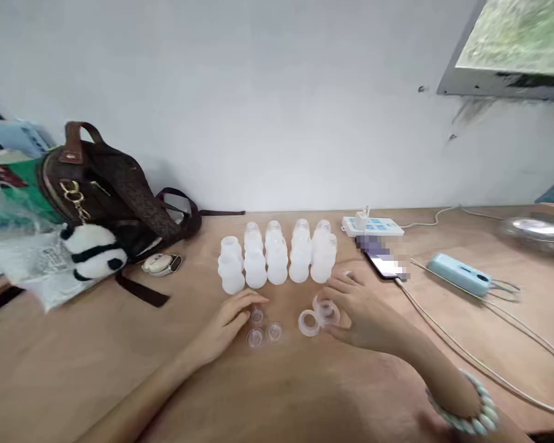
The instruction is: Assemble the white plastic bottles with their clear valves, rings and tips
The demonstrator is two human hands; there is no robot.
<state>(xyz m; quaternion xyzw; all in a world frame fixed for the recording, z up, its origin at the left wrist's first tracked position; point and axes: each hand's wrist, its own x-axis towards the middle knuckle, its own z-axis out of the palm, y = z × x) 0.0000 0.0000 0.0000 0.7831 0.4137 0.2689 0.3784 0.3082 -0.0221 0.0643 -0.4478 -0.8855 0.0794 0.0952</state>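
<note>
The thumb and fingers of my left hand (231, 320) curl around a small clear nipple-like piece (257, 316), touching its edge. Two similar clear round pieces, a left one (255, 338) and a right one (274, 332), lie just below it on the table. My right hand (351, 307) has its fingers bent around a translucent collar ring (327, 312); part of the ring is hidden by the hand. Beside that, a second translucent ring (309, 323) lies flat. Behind both hands stand several white ribbed bottles (255, 271) in rows, and the rear ones carry clear domed caps (301, 227).
At left are a dark brown backpack (120, 184) with a panda plush (95, 252), a plastic bag (28, 258) and a watch (161, 264). To the right are a power strip (378, 226), a phone (381, 258), a light-blue device (460, 274) and white cables (443, 332).
</note>
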